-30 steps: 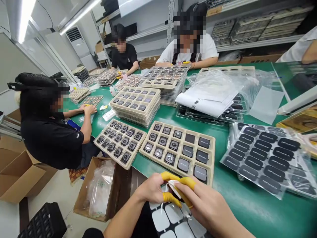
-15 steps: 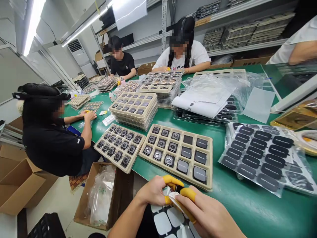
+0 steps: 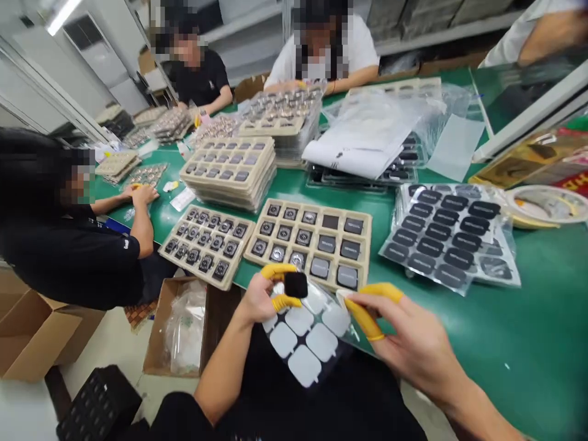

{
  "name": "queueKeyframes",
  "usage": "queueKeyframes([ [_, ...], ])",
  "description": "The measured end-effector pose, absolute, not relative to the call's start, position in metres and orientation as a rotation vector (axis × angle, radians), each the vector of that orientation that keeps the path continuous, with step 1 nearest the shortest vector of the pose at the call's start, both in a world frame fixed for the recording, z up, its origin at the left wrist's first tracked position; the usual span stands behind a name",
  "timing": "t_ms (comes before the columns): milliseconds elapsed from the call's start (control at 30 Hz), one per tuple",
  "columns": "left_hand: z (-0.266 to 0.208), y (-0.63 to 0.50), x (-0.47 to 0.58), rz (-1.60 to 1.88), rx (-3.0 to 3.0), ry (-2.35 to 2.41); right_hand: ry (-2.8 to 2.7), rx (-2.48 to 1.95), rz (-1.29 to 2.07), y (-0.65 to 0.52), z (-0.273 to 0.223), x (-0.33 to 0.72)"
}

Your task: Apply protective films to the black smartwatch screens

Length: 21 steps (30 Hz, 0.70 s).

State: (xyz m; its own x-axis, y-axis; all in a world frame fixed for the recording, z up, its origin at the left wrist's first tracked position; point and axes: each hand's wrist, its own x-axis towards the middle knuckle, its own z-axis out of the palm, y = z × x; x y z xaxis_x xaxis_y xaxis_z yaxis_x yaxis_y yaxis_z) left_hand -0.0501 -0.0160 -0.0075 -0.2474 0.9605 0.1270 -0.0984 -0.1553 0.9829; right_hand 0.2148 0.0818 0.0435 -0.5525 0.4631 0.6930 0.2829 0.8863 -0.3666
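My left hand (image 3: 261, 299), with yellow finger cots on thumb and forefinger, pinches a square black watch face (image 3: 296, 285) by its edge. In my right hand (image 3: 407, 331), also wearing yellow finger cots, a small white piece (image 3: 343, 296) is gripped at the fingertips; I cannot tell whether it is film or cloth. Below the watch lies a clear sheet with rounded white film squares (image 3: 305, 365), over my lap and against the table edge. Just beyond my hands stands a beige tray (image 3: 367, 245) holding watches and dark square pieces, with one dark compartment in its back row.
A second watch tray (image 3: 225, 285) lies to the left, with stacked trays (image 3: 239, 190) behind it. On the right are sheets of black films (image 3: 438, 236) and a tape roll (image 3: 549, 205). A cardboard box (image 3: 154, 346) holds plastic at lower left. Several co-workers sit around the green table.
My hands have come apart, the right moving rightward with the white piece. The watch face in my left hand is now exposed. My view has tilted down, showing more of the film sheet.
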Motion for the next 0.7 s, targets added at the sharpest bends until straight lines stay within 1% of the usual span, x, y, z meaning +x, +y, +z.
queueKeyframes([
  [133, 0.005, -0.004, -0.055, 1.556, 1.259, 1.180, -2.147, -0.548, 0.371, 0.078, 0.072, 0.212],
  [233, 0.009, -0.003, -0.055, 1.544, 1.339, 1.166, -2.212, -0.482, 0.385, 0.077, 0.080, 0.205],
  [433, 0.014, -0.008, -0.055, 1.466, 1.423, 1.148, -2.324, -0.306, 0.265, 0.078, 0.082, 0.190],
  [567, 0.013, -0.014, -0.051, 1.267, 1.523, 1.156, -2.396, -0.203, 0.185, 0.074, 0.082, 0.175],
  [633, 0.010, -0.017, -0.047, 1.204, 1.562, 1.155, -2.362, -0.180, 0.136, 0.073, 0.079, 0.168],
  [700, 0.006, -0.018, -0.043, 1.225, 1.539, 1.162, -2.340, -0.223, 0.077, 0.076, 0.072, 0.165],
])
